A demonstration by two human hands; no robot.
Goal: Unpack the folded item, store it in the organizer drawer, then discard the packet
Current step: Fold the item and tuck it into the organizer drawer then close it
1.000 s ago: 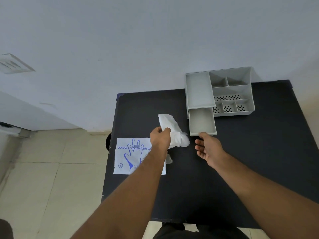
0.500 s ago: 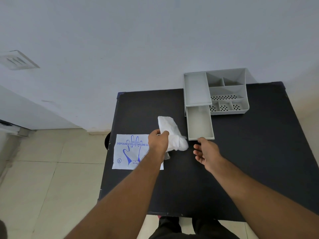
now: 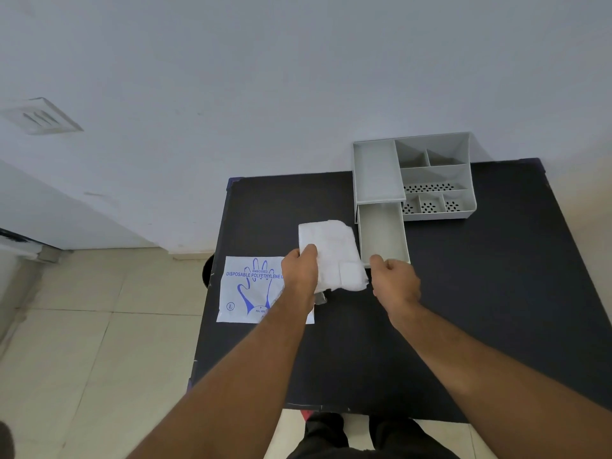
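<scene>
Lying above the black table (image 3: 364, 342), the white folded item (image 3: 334, 256) was held by the left hand (image 3: 299, 271), whose fingers were closed on its left edge. It looked like a bundle of thin plastic gloves, wider at the near end, and its right side was just beside the open drawer (image 3: 382, 233). The right hand (image 3: 394, 281) was near the right lower corner of the item, with curled fingers and the thumb at the front rim of the drawer; I could not tell whether it gripped the item or the rim. The drawer was pulled out from the grey organizer (image 3: 433, 177), which stood at the far edge of the table against the white wall. The packet (image 3: 245, 293), white with a blue hand drawing and blue letters, lay flat at the left edge of the table, partly under the left forearm. Left of the table, a tiled floor (image 3: 82, 342) was visible.
</scene>
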